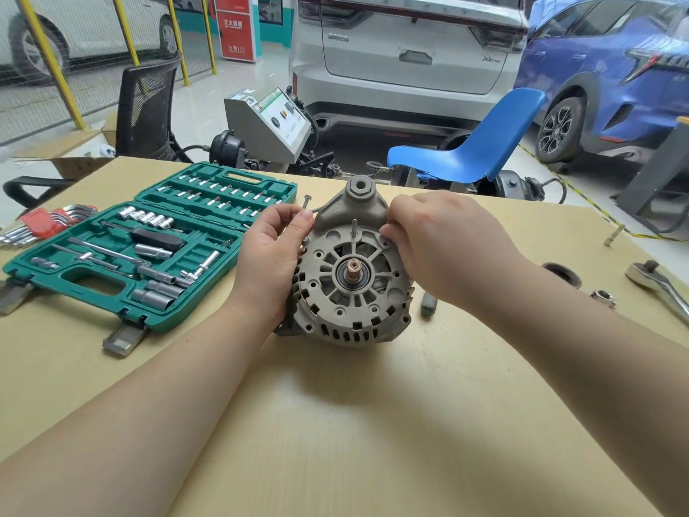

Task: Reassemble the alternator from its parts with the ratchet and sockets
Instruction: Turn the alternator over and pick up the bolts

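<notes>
Garage bench (pixel 335 423): alternator (pixel 352 278) looks heavy, rigid; L hand (pixel 274 255) cups housing, R hand (pixel 428 233) fingertips pinch rim bolt.

A white car (pixel 406 50) and a blue car (pixel 604 69) are parked behind the bench (pixel 373 423); a blue chair (pixel 481 143) is placed between.

Ratchet (pixel 661 289) cut off by right edge.
</notes>
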